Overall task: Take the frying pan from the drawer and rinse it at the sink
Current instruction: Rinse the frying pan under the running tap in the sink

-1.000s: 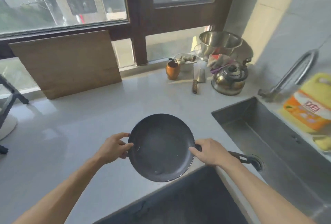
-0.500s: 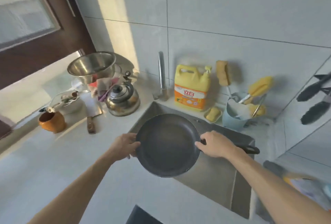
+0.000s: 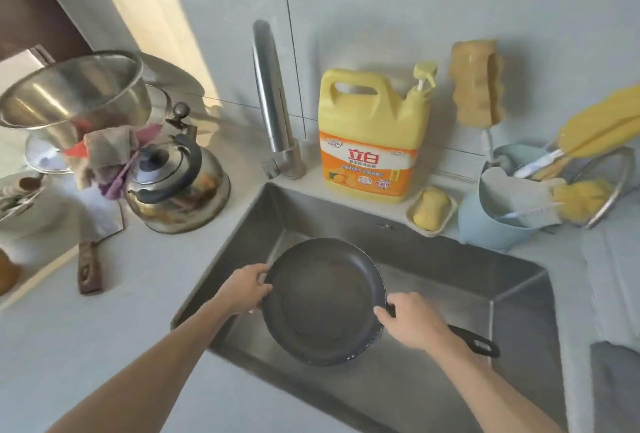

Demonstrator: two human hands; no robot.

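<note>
Head view looks down on a steel sink (image 3: 450, 277) set into a pale worktop (image 3: 104, 328). Inside the sink's outline, held over the basin, is the dark frying pan (image 3: 323, 301), open side up; whether its base touches the basin floor cannot be told. The left hand (image 3: 244, 289) has its grip clenched on the pan's rim on the side nearest the sink's left wall, thumb on top of the rim. The right hand (image 3: 412, 323) has its grip closed around the pan's black handle (image 3: 476, 342) where it joins the bowl; the handle's looped end sticks out past the wrist, towards the sink's right wall.

Behind the sink's back left corner stands the tap (image 3: 273, 103), its steel spout rising against the tiled wall. On the ledge behind the sink sits a yellow detergent jug (image 3: 372, 135) with an orange label, and just right of it a small dish holding a yellow soap bar (image 3: 431, 209). Beyond the sink's back right corner is a light blue caddy (image 3: 495, 221) with brushes and sponges in it. Left of the sink are a steel kettle (image 3: 176, 183), a steel bowl (image 3: 74, 93) propped above some cloths, and a cleaver (image 3: 95, 245) lying flat.
</note>
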